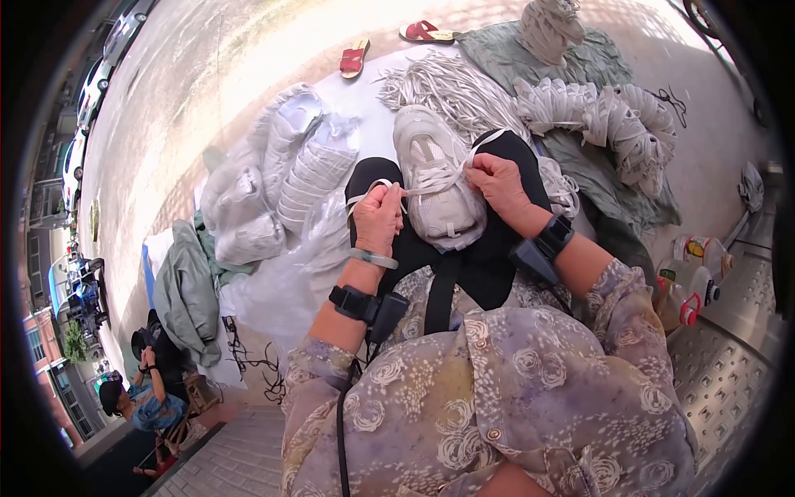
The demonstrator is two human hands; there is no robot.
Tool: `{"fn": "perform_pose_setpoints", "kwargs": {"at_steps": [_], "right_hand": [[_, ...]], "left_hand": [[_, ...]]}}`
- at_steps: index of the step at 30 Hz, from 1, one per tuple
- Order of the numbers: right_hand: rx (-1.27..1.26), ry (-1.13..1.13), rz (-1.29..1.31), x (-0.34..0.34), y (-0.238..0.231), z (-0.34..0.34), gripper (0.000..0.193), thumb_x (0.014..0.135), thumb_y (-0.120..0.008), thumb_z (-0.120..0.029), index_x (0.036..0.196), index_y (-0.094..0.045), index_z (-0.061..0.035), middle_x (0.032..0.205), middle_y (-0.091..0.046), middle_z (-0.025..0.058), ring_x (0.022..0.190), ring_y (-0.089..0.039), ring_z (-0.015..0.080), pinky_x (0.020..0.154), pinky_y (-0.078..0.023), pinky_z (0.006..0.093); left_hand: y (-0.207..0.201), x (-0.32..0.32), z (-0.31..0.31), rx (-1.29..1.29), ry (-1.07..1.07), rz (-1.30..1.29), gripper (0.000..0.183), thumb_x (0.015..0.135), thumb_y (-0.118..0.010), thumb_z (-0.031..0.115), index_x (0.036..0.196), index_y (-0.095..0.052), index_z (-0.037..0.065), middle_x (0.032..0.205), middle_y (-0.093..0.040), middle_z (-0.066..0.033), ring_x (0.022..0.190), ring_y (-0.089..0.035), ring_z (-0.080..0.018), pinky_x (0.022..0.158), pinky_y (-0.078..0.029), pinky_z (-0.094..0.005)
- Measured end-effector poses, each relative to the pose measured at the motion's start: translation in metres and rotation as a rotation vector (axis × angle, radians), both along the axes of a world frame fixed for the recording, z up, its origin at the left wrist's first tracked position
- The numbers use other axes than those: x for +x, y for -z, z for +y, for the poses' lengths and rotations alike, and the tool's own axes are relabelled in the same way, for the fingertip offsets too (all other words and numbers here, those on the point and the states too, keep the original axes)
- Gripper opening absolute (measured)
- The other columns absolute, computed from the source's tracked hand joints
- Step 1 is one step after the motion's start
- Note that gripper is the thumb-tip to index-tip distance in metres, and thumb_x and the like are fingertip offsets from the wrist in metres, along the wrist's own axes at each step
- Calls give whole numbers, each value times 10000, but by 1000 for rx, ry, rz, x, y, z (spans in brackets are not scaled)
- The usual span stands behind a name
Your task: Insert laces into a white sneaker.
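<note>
Floral shirt fabric (513,373) with pale rose motifs fills the near foreground. Beyond it, a white shoe (455,220) rests between black-clad knees (515,152); the left hand (378,220) and right hand (502,184), fingers curled nearly closed, each pinch white shoelace (437,180) beside it. Loose white strips (454,89) lie heaped just past the shoe.

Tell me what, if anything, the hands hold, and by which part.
The lace of the shoe: left hand pinches its left strand, right hand its right strand.

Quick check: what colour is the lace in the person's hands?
The lace is white; it shows best in the head view.
</note>
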State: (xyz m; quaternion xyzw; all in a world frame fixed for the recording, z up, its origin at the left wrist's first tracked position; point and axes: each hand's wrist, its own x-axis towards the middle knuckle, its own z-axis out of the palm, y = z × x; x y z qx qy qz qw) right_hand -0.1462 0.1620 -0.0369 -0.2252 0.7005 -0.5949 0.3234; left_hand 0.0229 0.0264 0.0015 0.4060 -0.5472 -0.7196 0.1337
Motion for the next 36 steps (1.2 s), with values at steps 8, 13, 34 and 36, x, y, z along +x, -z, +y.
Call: {"fn": "perform_pose_setpoints", "kwargs": {"at_steps": [8,13,34,36], "right_hand": [[71,-54,458,6,-1,4,109,771,-596,-120,735,-566,-22,677,-578,95,614,-565,223,582,-442,313],[109,-168,799,5,-14,1,169,765,-608,-187,710,-556,-36,722,-579,137,705,-573,311,625,-451,385],[121,-623,1027,12,-38,-15,173,763,-544,-157,926,-596,-136,804,-572,41,798,-569,223,717,-366,358],[126,-616,999,11,-35,-15,187,768,-545,-159,946,-597,-137,810,-575,43,807,-571,234,721,-376,364]], "left_hand": [[0,4,0,79,-3,8,100,849,-582,142,853,-551,47,646,-580,-33,465,-552,-81,367,-401,-167],[-5,6,0,91,81,-19,82,839,-576,111,863,-549,38,679,-595,-52,499,-584,-101,393,-438,-175],[22,-19,3,-185,-10,-219,124,822,-583,139,774,-576,24,557,-547,-14,404,-458,-50,360,-352,-209],[27,-19,4,-835,104,-287,158,789,-601,155,730,-567,12,560,-567,-79,448,-541,-167,435,-422,-316]]}}
